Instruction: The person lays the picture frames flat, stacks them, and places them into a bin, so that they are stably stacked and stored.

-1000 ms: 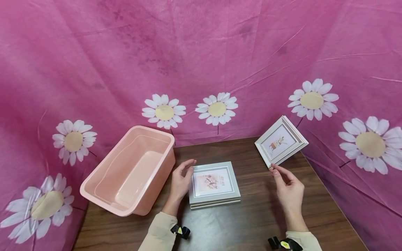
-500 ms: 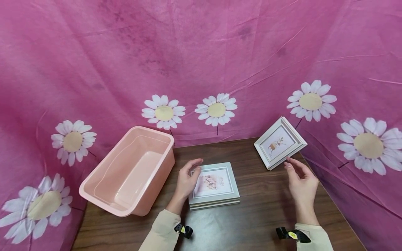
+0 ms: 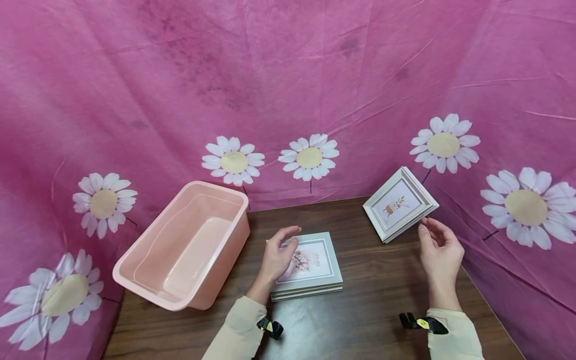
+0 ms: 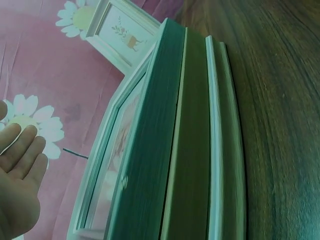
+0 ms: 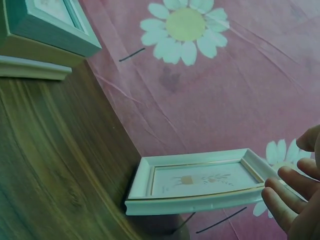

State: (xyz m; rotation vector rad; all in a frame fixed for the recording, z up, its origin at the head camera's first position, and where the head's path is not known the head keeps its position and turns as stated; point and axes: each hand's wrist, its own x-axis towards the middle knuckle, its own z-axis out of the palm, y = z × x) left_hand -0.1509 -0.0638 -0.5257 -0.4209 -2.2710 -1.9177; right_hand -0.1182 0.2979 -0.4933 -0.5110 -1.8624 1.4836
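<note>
A white picture frame (image 3: 399, 206) with a plant print stands tilted at the table's back right corner. My right hand (image 3: 442, 255) is at its lower right corner, fingers loosely bent; in the right wrist view its fingertips (image 5: 272, 192) are at or just beside the frame's end, and whether they touch it I cannot tell. Several picture frames (image 3: 315, 265) lie stacked mid-table, the top one pale with a pink flower print. Over this stack's left side hovers my left hand (image 3: 278, 257), with relaxed fingers and nothing held. The left wrist view shows the stack's layered edges (image 4: 165, 130).
A pink plastic tub (image 3: 180, 245) with nothing visible inside stands on the left of the brown wooden table (image 3: 360, 310). Pink cloth (image 3: 288, 75) printed with daisies hangs behind and on both sides, close to the table's edges.
My right hand has moved right along the tilted frame's lower edge, from its bottom corner to its right corner. My left hand has shifted right over the stack. The frames have stayed put.
</note>
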